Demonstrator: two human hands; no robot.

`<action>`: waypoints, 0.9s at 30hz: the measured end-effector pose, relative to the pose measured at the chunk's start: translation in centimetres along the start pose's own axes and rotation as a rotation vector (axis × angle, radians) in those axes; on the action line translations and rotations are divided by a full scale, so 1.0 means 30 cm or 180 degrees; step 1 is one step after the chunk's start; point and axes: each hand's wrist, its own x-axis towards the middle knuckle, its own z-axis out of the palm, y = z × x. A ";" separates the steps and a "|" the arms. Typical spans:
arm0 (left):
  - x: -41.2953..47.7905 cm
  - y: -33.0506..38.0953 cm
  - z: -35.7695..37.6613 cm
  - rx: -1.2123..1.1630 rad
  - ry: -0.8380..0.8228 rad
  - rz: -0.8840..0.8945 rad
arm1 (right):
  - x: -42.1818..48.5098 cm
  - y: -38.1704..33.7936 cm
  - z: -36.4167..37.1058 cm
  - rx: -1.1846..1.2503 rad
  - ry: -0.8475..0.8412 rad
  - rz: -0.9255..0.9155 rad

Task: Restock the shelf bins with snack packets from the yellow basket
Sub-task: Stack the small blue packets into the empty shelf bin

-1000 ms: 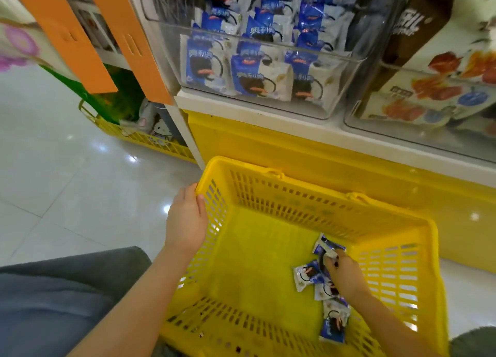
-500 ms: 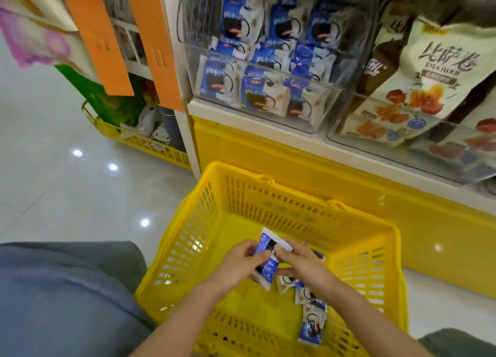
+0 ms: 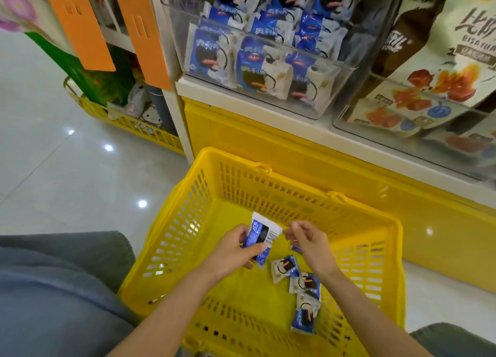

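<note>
While the pale tiled floor (image 3: pixel 53 168) spreads away to the left, the shelf (image 3: pixel 241 95) and its yellow base panel (image 3: pixel 268 142) fill the upper right. The yellow basket (image 3: pixel 281 195) sits low, just in front of that panel, beside a grey-trousered knee (image 3: pixel 53 289). On the shelf, a clear bin (image 3: pixel 331 93) is stacked with blue-and-white snack packets (image 3: pixel 255 69). A second clear bin (image 3: pixel 429 152) just to its right holds larger cream bags (image 3: pixel 442 69) printed in orange and red. Over the middle of the basket the left hand (image 3: pixel 233 252) grips one packet (image 3: pixel 261 234). Its fingers wrap the lower half and the thumb lies across the front, holding the packet tilted and clear of the basket floor. The right hand (image 3: pixel 308 241) is just beside it, with thumb and forefinger drawn together at the packet's upper right corner. It is not clear whether they pinch that corner or only lie against it. Below the hands, three loose packets (image 3: pixel 306 283) lie on the basket floor in a line running toward the near right corner. A fourth packet (image 3: pixel 296 248) is mostly hidden under the right hand.
</note>
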 end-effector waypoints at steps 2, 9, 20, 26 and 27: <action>0.022 -0.018 -0.004 -0.0112 0.0197 -0.0025 | 0.028 0.105 -0.016 -0.0659 0.0020 0.0178; 0.087 -0.104 -0.014 -0.0173 0.0492 -0.0190 | 0.018 0.406 -0.074 -0.2297 -0.0458 0.1145; 0.201 -0.183 0.050 0.0041 0.0200 -0.0754 | 0.036 0.448 -0.070 -0.3495 -0.1030 0.0975; 0.205 -0.217 0.080 0.0185 0.0271 -0.1052 | 0.042 0.370 -0.079 -0.2385 -0.0337 0.0949; 0.203 -0.221 0.085 0.0194 0.0248 -0.1087 | 0.042 0.348 -0.076 -0.2136 -0.0235 0.0849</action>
